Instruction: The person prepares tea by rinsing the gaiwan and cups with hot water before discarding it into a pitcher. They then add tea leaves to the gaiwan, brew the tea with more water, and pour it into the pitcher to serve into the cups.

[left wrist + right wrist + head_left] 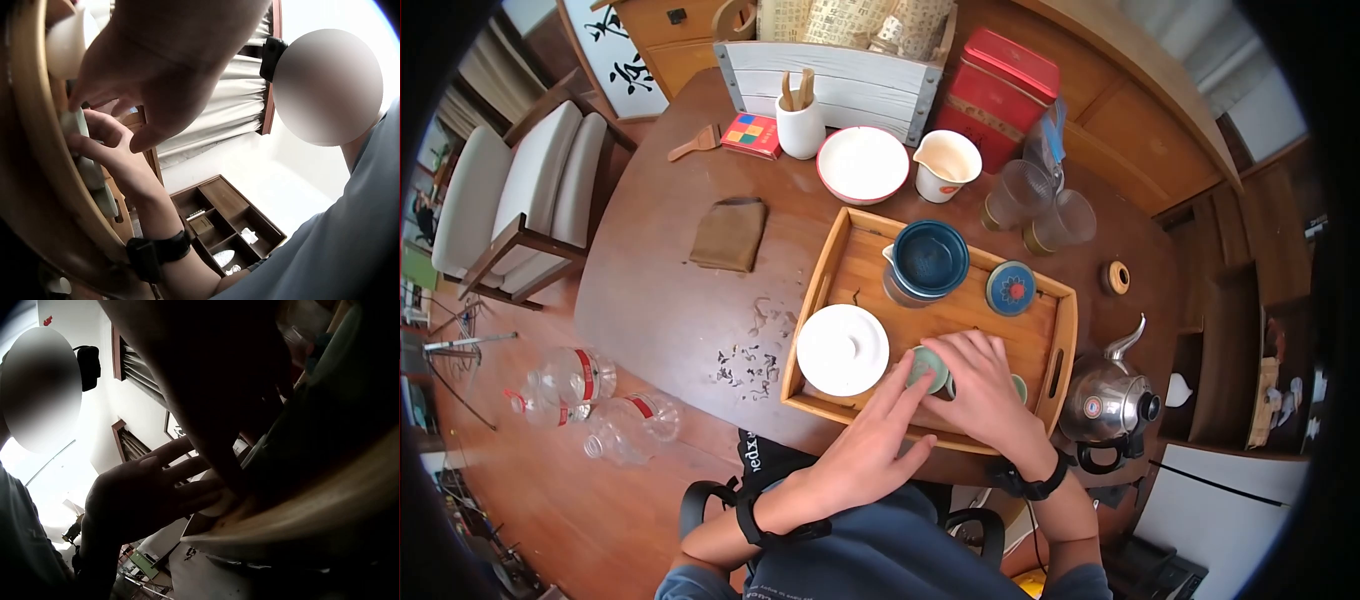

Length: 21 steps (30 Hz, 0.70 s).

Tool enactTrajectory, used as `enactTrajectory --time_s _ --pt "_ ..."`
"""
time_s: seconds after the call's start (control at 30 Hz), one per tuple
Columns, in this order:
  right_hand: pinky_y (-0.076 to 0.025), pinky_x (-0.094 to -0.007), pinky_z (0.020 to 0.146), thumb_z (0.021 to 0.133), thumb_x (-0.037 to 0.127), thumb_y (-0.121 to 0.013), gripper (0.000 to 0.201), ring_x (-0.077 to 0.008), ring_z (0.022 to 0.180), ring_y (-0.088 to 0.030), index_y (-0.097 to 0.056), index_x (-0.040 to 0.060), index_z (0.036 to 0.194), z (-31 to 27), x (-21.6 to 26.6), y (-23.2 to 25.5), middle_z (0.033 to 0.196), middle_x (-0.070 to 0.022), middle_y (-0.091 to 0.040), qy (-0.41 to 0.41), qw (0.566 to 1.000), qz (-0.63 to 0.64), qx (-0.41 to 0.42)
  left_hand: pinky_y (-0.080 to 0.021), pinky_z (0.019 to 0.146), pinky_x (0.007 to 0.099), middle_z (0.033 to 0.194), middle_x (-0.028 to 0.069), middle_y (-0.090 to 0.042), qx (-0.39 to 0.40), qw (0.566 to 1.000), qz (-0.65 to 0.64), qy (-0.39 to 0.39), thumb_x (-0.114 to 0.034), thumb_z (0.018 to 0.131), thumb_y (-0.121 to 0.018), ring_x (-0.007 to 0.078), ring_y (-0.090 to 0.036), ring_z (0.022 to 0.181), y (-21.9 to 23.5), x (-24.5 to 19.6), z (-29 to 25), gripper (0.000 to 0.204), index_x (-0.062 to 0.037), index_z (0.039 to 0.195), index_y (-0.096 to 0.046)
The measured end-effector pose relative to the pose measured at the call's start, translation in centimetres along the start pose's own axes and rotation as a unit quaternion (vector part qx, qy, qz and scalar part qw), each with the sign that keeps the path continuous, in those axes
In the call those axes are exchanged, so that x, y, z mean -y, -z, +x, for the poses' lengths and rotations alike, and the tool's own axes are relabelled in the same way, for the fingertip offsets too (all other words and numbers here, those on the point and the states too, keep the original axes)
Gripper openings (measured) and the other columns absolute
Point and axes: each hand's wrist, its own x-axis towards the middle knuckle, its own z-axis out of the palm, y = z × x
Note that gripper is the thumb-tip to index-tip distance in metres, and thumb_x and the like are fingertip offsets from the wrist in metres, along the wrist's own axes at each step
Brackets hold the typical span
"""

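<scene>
A small green cup (927,366) sits in the front part of the wooden tray (825,405). The right hand (982,392) pinches it, thumb and index finger on either side, as the left wrist view also shows. The left hand (873,445) reaches in from the left, its fingers extended and fingertips touching the cup. Other small green cups, one of them (1020,388) beside the right hand, are partly hidden. A white lidded bowl (842,350) stands left of the hands. Behind them are a dark blue cup-like vessel (930,257) and a round blue lid (1010,288).
A glass kettle (1105,400) stands right of the tray. Behind it are a white dish (863,165), a pitcher (947,165), clear cups (1060,220) and a red tin (998,95). A brown cloth (730,234) and scattered dark leaves (747,368) lie to the left.
</scene>
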Motion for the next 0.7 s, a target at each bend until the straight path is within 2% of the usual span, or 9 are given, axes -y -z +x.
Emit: enactTrajectory --time_s 0.1,0.2,0.3,0.33,0.43,0.53,0.63,0.7 --pt "-0.042 -0.0439 0.101 0.078 0.027 -0.088 0.065 -0.0329 0.118 -0.059 -0.063 0.0049 0.133 0.1 0.6 1.9 0.122 -0.0125 -0.066 -0.016 1.000 0.002 0.015 -0.032 0.127 0.0486 0.173 0.0330 -0.017 -0.002 1.000 0.002 -0.005 -0.015 0.100 -0.072 0.0487 -0.027 0.159 0.1 0.3 -0.1 0.076 -0.0007 0.163 -0.034" --pt "-0.045 -0.0444 0.100 0.079 0.026 -0.089 0.068 -0.0318 0.116 -0.060 -0.061 0.0049 0.137 0.7 -0.9 4.6 0.122 -0.0127 -0.064 -0.105 0.992 0.069 0.018 -0.032 0.126 0.0489 0.174 0.0317 -0.018 -0.001 1.000 0.002 -0.004 -0.015 0.100 -0.072 0.0478 -0.027 0.159 0.3 0.4 -0.3 0.075 -0.0012 0.163 -0.034" --pt "-0.048 -0.0441 0.100 0.080 0.024 -0.091 0.072 -0.0304 0.117 -0.061 -0.058 0.0052 0.141 3.4 -1.2 5.7 0.122 -0.0127 -0.063 -0.179 0.973 0.144 -0.036 -0.032 0.126 0.0489 0.174 0.0299 -0.019 -0.001 1.000 -0.001 -0.011 -0.015 0.100 -0.071 0.0466 -0.027 0.159 1.1 -0.7 -0.5 0.074 -0.0019 0.163 -0.035" --pt "-0.049 -0.0426 0.104 0.079 0.025 -0.093 0.083 -0.0294 0.125 -0.059 -0.053 0.0053 0.148 4.3 -1.1 5.9 0.129 -0.0141 -0.062 -0.178 0.972 0.151 -0.028 -0.032 0.126 0.0489 0.174 0.0294 -0.020 -0.005 1.000 -0.002 -0.017 -0.015 0.100 -0.071 0.0463 -0.028 0.159 1.6 -1.3 -0.5 0.074 -0.0022 0.163 -0.035" --pt "-0.047 -0.0426 0.109 0.078 0.027 -0.094 0.092 -0.0311 0.133 -0.057 -0.048 0.0054 0.154 6.3 -0.9 5.5 0.141 -0.0171 -0.058 -0.124 0.976 0.174 -0.048 -0.032 0.126 0.0492 0.174 0.0277 -0.023 -0.031 0.999 -0.013 -0.027 -0.014 0.100 -0.071 0.0454 -0.029 0.159 2.8 -1.9 -0.5 0.072 -0.0025 0.162 -0.036" --pt "-0.045 -0.0439 0.113 0.077 0.028 -0.095 0.097 -0.0330 0.138 -0.054 -0.044 0.0052 0.158 7.8 -0.5 5.0 0.150 -0.0172 -0.053 -0.108 0.979 0.165 -0.050 -0.032 0.126 0.0496 0.173 0.0260 -0.026 -0.056 0.998 -0.015 -0.026 -0.014 0.100 -0.071 0.0447 -0.030 0.159 3.7 -1.6 -0.7 0.071 -0.0025 0.162 -0.038" --pt "-0.043 -0.0458 0.115 0.076 0.026 -0.094 0.095 -0.0358 0.138 -0.054 -0.047 0.0045 0.155 9.0 -0.8 4.7 0.147 -0.0169 -0.056 -0.047 0.988 0.124 -0.081 -0.032 0.126 0.0500 0.174 0.0244 -0.027 -0.061 0.998 -0.019 -0.014 -0.014 0.100 -0.071 0.0445 -0.031 0.159 4.1 -1.4 -1.0 0.070 -0.0024 0.161 -0.040" --pt "-0.045 -0.0445 0.113 0.076 0.024 -0.094 0.091 -0.0329 0.134 -0.058 -0.050 0.0045 0.153 9.7 -0.7 5.5 0.144 -0.0146 -0.059 -0.026 0.993 0.102 -0.054 -0.031 0.127 0.0501 0.173 0.0240 -0.027 -0.062 0.998 -0.022 -0.011 -0.014 0.100 -0.071 0.0446 -0.031 0.159 4.2 -1.4 -1.2 0.069 -0.0023 0.160 -0.040"
